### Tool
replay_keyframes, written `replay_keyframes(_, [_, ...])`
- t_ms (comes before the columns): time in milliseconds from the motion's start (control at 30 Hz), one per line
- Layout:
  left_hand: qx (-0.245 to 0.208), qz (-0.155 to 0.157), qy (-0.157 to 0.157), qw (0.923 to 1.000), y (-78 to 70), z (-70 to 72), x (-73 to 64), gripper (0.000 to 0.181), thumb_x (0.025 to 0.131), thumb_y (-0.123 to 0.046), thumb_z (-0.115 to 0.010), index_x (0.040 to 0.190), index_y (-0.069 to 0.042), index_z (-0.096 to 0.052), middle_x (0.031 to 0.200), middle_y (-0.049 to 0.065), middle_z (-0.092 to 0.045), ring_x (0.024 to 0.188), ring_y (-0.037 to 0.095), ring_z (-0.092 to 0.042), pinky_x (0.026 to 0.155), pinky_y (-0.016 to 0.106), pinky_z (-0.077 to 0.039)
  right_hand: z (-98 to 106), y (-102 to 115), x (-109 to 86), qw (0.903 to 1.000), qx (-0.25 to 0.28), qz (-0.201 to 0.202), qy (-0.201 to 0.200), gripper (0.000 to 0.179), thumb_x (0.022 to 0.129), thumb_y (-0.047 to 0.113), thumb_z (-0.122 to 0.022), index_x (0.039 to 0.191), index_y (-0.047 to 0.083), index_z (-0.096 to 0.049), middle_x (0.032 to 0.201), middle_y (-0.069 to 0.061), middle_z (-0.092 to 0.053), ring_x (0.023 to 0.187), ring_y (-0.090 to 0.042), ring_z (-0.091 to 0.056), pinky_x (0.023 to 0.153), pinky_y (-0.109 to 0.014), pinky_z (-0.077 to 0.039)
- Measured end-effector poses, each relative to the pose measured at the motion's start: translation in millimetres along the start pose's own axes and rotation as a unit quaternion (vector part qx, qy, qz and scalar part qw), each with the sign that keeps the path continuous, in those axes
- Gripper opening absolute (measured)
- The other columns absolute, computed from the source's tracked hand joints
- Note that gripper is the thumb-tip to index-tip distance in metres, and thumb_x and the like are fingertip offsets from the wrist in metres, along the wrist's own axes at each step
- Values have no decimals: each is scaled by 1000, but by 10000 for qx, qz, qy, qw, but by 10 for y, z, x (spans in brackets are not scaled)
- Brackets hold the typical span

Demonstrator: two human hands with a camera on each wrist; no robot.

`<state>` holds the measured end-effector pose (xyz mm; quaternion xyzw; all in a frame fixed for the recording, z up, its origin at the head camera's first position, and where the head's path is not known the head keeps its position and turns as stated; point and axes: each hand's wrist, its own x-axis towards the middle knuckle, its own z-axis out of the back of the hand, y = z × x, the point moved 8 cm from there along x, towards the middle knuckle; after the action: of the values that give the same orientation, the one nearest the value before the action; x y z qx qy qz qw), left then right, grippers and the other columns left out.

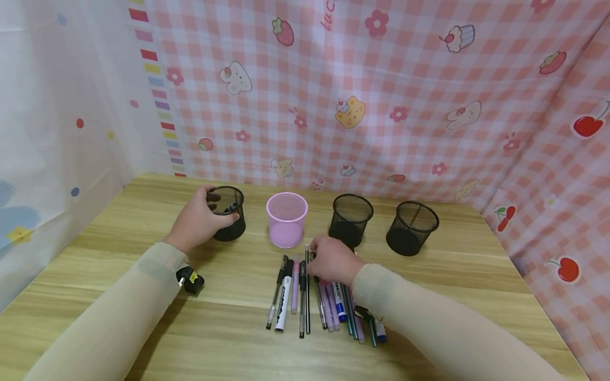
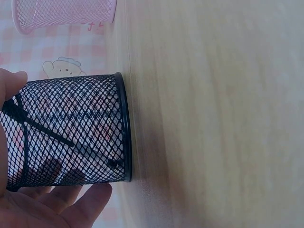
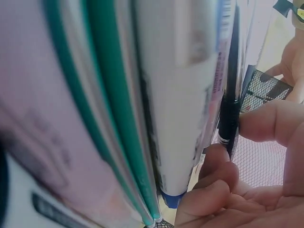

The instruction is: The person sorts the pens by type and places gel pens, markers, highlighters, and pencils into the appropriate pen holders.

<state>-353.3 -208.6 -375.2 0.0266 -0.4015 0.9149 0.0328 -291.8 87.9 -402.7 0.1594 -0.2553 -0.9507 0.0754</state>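
Observation:
At the left of the row, my left hand grips a black mesh pen holder, thumb and fingers on either side of it. One black pen leans inside this holder, seen through the mesh in the left wrist view. My right hand is over the upper ends of a row of pens. Between its thumb and fingers it pinches a black gel pen. Beside that hand lie a white marker with a blue end and teal pencils.
A pink mesh holder and two black mesh holders, one in the middle and one at the right, stand along the back. More pens, a black-capped marker and lilac pens lie on the wooden table. Patterned cloth hangs behind.

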Motion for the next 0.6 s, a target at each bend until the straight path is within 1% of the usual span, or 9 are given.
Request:
replay_keyframes(67, [6, 2, 0, 10000, -2, -1, 0, 106, 89, -46, -80, 163, 0, -21, 158, 22, -48, 146, 44, -48, 117, 62, -41, 5, -3, -8, 9999, 150, 13, -17, 46, 90, 15, -78, 133, 6, -64, 126, -11, -71, 90, -19, -64, 86, -39, -57])
replay_keyframes(133, [15, 8, -1, 10000, -4, -2, -1, 106, 89, -47, -80, 163, -1, -21, 158, 22, -48, 146, 44, -48, 118, 62, -41, 6, -6, -15, 9995, 299, 24, -22, 45, 90, 13, -77, 133, 8, -65, 125, -11, -71, 85, -19, -65, 84, -38, -56])
replay_keyframes(200, [20, 14, 1, 10000, -5, -3, -2, 106, 89, -47, -80, 163, -1, -21, 158, 22, -48, 146, 44, -48, 117, 62, -41, 11, -6, -20, 9991, 430, 45, -37, 43, 90, 12, -76, 131, 9, -66, 116, -9, -71, 76, -18, -65, 77, -36, -56])
replay_keyframes(333, [13, 21, 9, 10000, -8, -2, -8, 105, 89, -47, -80, 163, -1, -21, 158, 23, -48, 145, 44, -48, 117, 62, -41, 41, 2, -32, 9974, 709, 84, -74, 40, 90, 11, -74, 129, 9, -67, 89, -6, -71, 58, -15, -59, 60, -31, -51])
replay_keyframes(433, [13, 28, 22, 10000, -11, -2, -11, 105, 89, -47, -80, 163, -1, -21, 158, 23, -48, 145, 44, -48, 117, 62, -41, 83, 13, -48, 9955, 922, 170, -150, 37, 91, 11, -73, 127, 10, -68, 81, -5, -69, 57, -14, -59, 54, -29, -50])
replay_keyframes(600, [24, 37, 30, 10000, -24, 1, -18, 105, 89, -47, -80, 163, -1, -21, 158, 23, -48, 145, 44, -47, 117, 62, -41, 169, 20, -77, 9909, 1260, 357, -322, 32, 94, 11, -70, 126, 10, -69, 87, -5, -69, 63, -17, -64, 57, -31, -54])
